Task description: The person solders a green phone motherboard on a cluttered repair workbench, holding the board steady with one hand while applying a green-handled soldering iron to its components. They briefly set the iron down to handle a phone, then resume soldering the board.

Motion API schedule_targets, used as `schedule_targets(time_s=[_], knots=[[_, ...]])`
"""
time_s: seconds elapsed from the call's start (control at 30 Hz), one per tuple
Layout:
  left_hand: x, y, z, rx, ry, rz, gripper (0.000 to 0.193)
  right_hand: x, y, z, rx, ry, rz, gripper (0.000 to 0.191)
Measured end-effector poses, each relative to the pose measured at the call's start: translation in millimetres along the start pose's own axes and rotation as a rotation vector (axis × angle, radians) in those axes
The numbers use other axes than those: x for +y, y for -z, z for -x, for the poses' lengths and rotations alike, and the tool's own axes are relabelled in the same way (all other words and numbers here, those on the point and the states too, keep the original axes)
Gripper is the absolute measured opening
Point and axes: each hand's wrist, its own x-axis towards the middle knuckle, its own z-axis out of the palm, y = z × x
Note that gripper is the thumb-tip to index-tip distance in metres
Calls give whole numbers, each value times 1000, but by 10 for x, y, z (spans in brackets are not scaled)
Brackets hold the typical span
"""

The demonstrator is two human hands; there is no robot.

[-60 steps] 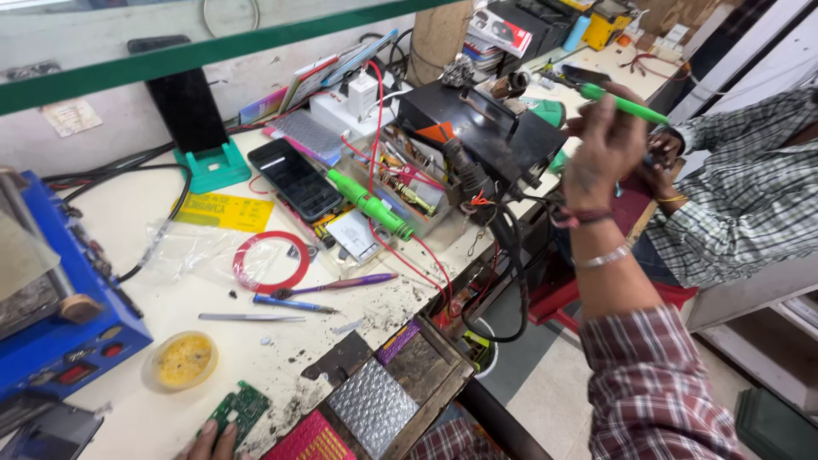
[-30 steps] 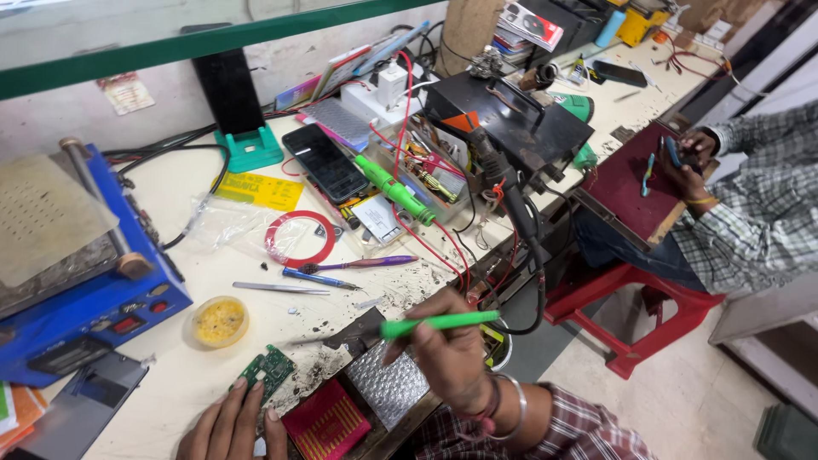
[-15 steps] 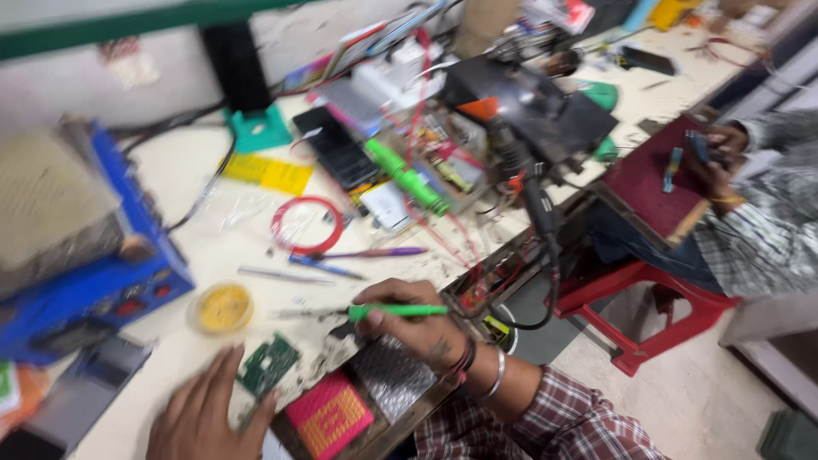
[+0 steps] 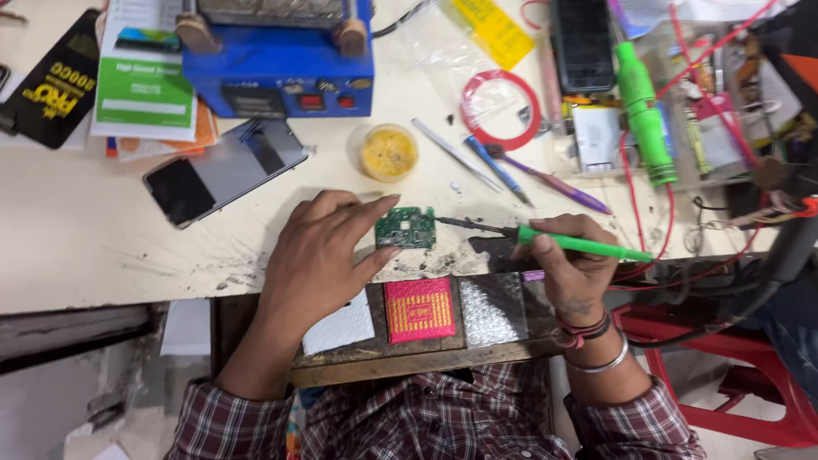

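- Left hand [image 4: 319, 255], fingers spread flat on the pale worktop [image 4: 85, 238], pins the small green circuit board [image 4: 406, 227] at three o'clock of it with thumb and forefinger.
- Soldering looks underway; the next touch calls for a steady tip.
- Right hand [image 4: 569, 264] is closed round the green-handled soldering iron [image 4: 545, 241], tip at the board's three o'clock edge.
- The exact joint is too small to tell.

Bright, even overhead light, soft shadows, sharp focus, slight edge distortion.
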Motion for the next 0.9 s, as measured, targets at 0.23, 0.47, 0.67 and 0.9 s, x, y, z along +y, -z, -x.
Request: schedule_targets(time_s=[0.23,0.47,0.67,0.9], knots=[[12,-5,48,-28,25,-14,56,3,-87,-110,-31,136,139,15],[7,-19,48,-13,10,-35,51,79,-117,-43,32,145,17,18],[7,-23,68,-26,23,-46,50,93,-74,-2,-18,171,153,22],[-5,-47,73,-19,24,-46,48,85,-92,-28,-63,177,147,22]])
